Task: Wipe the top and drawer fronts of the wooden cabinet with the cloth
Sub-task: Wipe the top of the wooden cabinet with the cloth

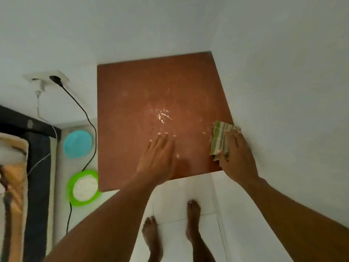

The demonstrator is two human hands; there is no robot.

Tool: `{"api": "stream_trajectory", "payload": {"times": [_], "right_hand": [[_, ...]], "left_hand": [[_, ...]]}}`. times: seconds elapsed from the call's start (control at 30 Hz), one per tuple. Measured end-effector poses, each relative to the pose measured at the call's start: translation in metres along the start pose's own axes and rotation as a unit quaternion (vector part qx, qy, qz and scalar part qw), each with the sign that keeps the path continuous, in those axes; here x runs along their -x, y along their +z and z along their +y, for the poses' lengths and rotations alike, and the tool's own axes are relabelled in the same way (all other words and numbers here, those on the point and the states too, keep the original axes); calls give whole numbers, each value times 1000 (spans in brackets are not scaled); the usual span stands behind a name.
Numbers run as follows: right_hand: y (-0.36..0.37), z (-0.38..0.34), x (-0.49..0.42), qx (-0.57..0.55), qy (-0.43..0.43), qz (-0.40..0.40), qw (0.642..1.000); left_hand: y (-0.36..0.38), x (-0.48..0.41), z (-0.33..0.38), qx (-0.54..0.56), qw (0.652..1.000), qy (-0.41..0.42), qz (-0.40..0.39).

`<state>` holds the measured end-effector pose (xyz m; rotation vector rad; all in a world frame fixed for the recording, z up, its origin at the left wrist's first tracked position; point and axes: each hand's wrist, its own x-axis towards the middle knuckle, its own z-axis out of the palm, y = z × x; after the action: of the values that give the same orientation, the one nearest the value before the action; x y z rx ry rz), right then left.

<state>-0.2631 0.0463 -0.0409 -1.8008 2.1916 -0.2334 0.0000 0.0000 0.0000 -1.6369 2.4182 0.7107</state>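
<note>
Mid-wipe on the reddish-brown wooden cabinet top (143, 87), I press the green-striped cloth (219, 138) flat at its right edge with my right hand (236, 156), left hand (158, 159) spread empty near its front, and I reckon the next sweep goes toward the white smears (162, 115) at its centre.

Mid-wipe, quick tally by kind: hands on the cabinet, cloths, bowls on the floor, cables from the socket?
Hands on the cabinet: 2 (left hand, right hand)
Cloths: 1 (cloth, under the right hand)
Bowls: 2 (blue bowl, green bowl)
Cables: 2 (black cable, white cable)
Total: 7
</note>
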Motion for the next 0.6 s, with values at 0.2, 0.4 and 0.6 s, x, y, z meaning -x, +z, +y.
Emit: {"api": "stream_trajectory", "payload": {"times": [0.2,0.4,0.6], "right_hand": [[40,21,-26,57,-37,13,998],[64,21,-24,3,-48,98,994],[37,-8,-77,-218,-22,153,964]], "left_hand": [[40,-33,-3,-63,995,47,63],[56,-52,-10,-70,994,40,78],[56,-59,-26,-66,989,78,108]]}}
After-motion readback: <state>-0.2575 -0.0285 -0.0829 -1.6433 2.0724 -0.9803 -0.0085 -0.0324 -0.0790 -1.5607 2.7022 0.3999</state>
